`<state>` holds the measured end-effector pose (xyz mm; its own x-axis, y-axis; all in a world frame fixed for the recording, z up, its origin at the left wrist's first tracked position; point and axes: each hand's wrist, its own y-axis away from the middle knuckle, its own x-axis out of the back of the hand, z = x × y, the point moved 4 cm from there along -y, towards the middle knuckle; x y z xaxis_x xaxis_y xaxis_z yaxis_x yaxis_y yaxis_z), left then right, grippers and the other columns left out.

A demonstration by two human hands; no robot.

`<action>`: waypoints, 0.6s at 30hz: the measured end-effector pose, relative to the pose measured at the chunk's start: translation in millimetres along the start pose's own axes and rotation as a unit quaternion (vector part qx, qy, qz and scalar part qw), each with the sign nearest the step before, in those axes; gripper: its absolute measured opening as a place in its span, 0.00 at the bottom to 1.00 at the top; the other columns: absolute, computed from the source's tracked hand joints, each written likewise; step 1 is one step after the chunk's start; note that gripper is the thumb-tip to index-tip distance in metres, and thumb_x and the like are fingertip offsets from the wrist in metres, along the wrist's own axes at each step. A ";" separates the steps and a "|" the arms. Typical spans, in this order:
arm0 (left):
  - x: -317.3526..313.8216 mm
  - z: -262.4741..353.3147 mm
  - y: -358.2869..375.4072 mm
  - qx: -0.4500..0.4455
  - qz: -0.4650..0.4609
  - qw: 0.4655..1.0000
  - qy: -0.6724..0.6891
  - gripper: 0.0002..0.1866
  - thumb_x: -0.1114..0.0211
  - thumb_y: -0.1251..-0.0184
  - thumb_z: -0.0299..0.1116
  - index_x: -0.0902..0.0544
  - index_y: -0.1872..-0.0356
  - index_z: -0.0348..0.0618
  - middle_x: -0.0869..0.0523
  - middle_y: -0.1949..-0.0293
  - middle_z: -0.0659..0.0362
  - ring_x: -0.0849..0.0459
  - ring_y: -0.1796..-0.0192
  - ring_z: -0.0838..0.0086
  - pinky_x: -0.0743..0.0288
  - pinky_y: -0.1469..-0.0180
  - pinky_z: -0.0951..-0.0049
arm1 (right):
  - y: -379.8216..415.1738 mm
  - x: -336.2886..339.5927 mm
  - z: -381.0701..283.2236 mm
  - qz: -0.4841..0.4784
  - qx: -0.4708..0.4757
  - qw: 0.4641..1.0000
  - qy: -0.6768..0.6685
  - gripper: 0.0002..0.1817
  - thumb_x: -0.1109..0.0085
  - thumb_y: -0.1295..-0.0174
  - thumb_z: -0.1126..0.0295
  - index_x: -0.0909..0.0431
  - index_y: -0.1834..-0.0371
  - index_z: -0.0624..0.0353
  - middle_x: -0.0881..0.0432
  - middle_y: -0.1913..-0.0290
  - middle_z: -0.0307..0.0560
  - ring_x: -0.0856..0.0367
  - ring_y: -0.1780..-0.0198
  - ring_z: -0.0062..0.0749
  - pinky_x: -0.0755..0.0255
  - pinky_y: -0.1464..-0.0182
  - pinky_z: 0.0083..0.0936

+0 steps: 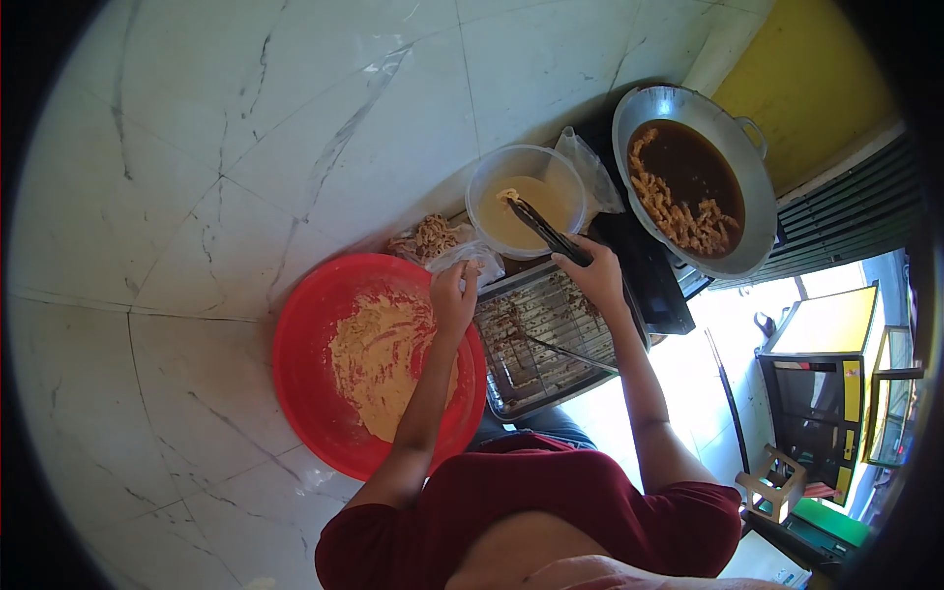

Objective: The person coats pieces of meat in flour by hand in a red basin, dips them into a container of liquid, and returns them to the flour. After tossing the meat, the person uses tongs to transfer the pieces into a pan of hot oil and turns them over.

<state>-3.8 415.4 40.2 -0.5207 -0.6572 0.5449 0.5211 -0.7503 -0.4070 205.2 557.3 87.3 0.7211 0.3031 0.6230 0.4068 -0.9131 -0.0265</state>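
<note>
My right hand (593,275) is closed around dark tongs (543,224). Their tips grip a small pale piece of food (508,196) above a clear round tub (476,202) of cloudy, beige liquid. My left hand (454,298) has its fingers pinched together at a clear plastic bag (476,258), over the rim of a red basin (300,364). Yellowish flour (379,359) is spread inside that basin. Beside the bag lies a heap of pale brown, stringy food pieces (433,236).
A large wok (762,231) holds dark oil with fried pieces (674,206) floating along one side. Between basin and stove sits a crumb-strewn wire-rack tray (521,344), with a thin metal utensil (570,354) across it. Another plastic bag (590,172) stands behind the tub.
</note>
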 end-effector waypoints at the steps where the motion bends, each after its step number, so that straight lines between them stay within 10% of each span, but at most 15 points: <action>1: -0.2 -0.4 -0.3 -0.001 0.003 1.000 0.000 0.13 0.44 0.28 0.37 0.17 0.68 0.41 0.15 0.73 0.58 0.18 0.69 0.66 0.32 0.57 0.66 | 0.3 -0.1 -0.9 0.001 0.002 1.000 -0.003 0.25 0.30 0.50 0.54 0.17 0.49 0.52 0.13 0.64 0.49 0.13 0.62 0.38 0.23 0.56 0.30; 18: -4.0 -7.3 2.0 -0.003 0.012 1.000 0.003 0.14 0.45 0.28 0.38 0.18 0.70 0.41 0.15 0.73 0.57 0.18 0.69 0.64 0.32 0.57 0.64 | -1.3 -7.1 11.6 -0.014 -0.017 1.000 -0.021 0.26 0.30 0.49 0.53 0.17 0.47 0.52 0.13 0.61 0.48 0.14 0.58 0.38 0.24 0.53 0.31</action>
<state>-5.6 416.0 31.8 -0.5120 -0.6758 0.5302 0.5297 -0.7343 -0.4245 206.0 559.5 73.8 0.7328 0.3395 0.5897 0.4087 -0.9125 0.0174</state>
